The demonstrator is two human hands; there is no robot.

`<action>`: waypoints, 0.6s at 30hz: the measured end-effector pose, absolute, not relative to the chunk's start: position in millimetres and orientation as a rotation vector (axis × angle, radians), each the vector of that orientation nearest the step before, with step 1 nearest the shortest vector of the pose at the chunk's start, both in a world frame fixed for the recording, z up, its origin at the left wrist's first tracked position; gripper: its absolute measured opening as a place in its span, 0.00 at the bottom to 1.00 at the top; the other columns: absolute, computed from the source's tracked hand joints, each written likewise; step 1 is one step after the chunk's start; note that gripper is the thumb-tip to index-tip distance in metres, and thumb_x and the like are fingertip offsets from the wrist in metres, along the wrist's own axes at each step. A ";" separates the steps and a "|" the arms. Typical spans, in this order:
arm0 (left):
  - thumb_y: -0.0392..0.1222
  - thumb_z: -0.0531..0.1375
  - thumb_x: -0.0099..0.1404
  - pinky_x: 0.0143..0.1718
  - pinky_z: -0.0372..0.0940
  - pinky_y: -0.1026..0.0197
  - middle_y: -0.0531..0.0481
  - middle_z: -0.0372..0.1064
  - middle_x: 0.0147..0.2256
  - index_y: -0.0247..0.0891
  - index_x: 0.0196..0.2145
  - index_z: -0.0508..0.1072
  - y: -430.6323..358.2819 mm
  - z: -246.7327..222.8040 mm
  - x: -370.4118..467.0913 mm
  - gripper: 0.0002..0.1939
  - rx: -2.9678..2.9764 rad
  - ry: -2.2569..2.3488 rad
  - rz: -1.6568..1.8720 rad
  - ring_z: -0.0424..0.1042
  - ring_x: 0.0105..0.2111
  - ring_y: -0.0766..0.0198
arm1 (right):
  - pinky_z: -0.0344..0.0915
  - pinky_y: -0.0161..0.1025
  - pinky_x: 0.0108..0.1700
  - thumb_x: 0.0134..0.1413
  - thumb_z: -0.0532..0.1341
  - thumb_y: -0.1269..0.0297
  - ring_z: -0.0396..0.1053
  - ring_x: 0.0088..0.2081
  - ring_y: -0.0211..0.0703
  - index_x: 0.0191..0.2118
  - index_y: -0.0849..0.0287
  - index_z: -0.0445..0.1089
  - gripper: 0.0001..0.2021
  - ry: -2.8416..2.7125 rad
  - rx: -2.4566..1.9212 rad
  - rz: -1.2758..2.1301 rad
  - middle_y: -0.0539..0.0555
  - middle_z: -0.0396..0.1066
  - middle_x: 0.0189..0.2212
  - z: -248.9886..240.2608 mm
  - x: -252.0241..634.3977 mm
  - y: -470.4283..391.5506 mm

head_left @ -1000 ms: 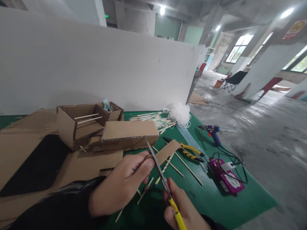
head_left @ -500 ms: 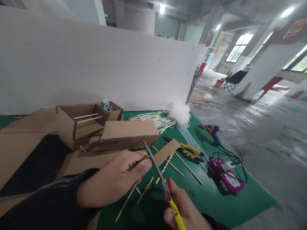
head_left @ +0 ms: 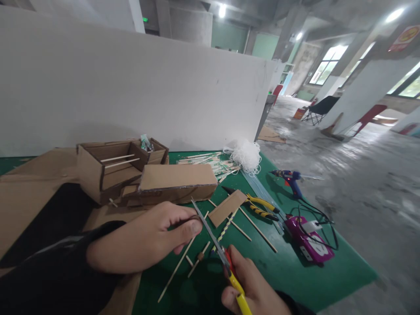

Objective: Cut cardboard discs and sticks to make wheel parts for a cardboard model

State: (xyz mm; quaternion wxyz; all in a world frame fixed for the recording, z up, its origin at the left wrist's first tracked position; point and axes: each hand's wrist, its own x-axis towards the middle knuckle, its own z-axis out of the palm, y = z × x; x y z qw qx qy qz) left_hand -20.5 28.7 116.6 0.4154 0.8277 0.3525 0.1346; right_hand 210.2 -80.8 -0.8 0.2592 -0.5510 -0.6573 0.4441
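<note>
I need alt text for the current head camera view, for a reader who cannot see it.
A person's right hand holds yellow-handled scissors close to a small brown piece pinched in the left hand. The green table bears cardboard boxes, wooden sticks, pliers and a blue glue gun.

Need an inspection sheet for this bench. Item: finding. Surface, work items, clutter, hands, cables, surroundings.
Surface: green tabletop, with flat cardboard over its left part.
Work items: scissors, blades at a small brown piece.
Clutter: open cardboard box, long box, loose sticks, pliers, white string tangle, glue gun.
Hands: left hand pinches the small brown piece; right hand grips the scissors' handles.
Cables: black cable runs from the glue gun and loops about a purple power strip.
Surroundings: white partition behind the table; dark folding chair on the floor.
Other people: nothing seen.
</note>
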 end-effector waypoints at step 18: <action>0.53 0.51 0.74 0.27 0.54 0.63 0.55 0.70 0.25 0.37 0.25 0.71 38.2 124.9 -29.0 0.24 2.030 0.837 0.108 0.66 0.26 0.67 | 0.50 0.35 0.28 0.53 0.60 0.37 0.50 0.27 0.37 0.36 0.56 0.59 0.24 -1.677 -1.433 1.303 0.46 0.56 0.27 3.4 207.6 -70.1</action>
